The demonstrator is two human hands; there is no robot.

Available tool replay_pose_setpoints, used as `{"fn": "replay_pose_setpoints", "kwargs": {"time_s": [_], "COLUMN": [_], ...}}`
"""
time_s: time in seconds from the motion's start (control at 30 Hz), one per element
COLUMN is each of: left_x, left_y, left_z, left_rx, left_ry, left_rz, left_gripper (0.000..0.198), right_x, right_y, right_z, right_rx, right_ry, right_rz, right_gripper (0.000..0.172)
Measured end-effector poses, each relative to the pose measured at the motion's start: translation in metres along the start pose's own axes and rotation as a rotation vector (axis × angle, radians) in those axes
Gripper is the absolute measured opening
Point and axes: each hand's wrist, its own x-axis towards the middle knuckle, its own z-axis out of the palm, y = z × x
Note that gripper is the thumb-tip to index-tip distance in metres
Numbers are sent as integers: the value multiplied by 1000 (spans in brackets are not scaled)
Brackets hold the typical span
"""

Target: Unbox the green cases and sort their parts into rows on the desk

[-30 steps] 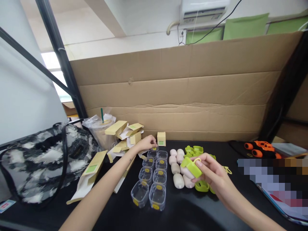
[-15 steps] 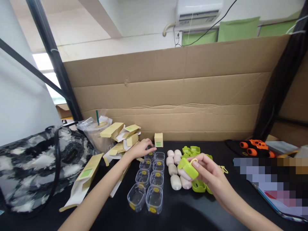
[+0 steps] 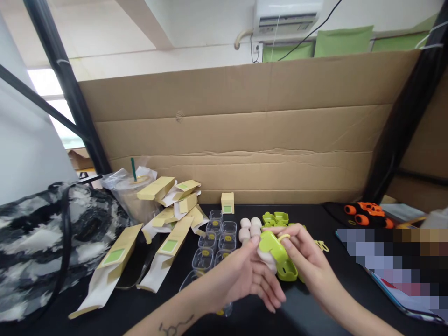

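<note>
My right hand (image 3: 308, 256) pinches a bright green case (image 3: 275, 247) by its small yellow loop (image 3: 284, 237). A whitish rounded piece shows at the lower left of the case; whether it sits inside cannot be told. My left hand (image 3: 245, 277) is beside it, thumb up at the case's left edge and fingers stretched out below, seemingly gripping nothing. Behind the hands stand small whitish rounded pieces (image 3: 245, 223), partly hidden. More green cases (image 3: 281, 218) lie just beyond. Clear plastic cups (image 3: 203, 259) in two rows stand left of them, some covered by my left forearm.
Opened cardboard boxes (image 3: 173, 238) are heaped on the left near a drink cup (image 3: 136, 191) and a black-and-white bag (image 3: 84, 242). A small box (image 3: 227, 203) stands at the back. Yellow loops (image 3: 322, 246) and an orange toy car (image 3: 369, 213) lie on the right. A cardboard wall (image 3: 238, 135) closes the back.
My left hand has come from the far cups back toward me and right, to the green case. The right hand still holds the case, now turned somewhat.
</note>
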Motion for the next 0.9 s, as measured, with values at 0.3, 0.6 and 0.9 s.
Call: {"fn": "replay_pose_setpoints", "kwargs": {"time_s": [0.3,0.6,0.9], "left_x": [-16,-13,-9], "left_y": [0,-13,-26], "left_z": [-5,-6,-6], "left_rx": [60,88,169], "left_ry": [217,138,202], "left_rz": [290,342,483], "left_gripper": [41,51,42], "right_x": [-9,-14,-15], "right_y": [1,5,1], "right_z": [-3,9,10], "right_rx": [-465,-708,-738], "right_ry": [-197,-175,-182], "right_rz": [-219,-468,-536], "right_gripper": [39,53,63]}}
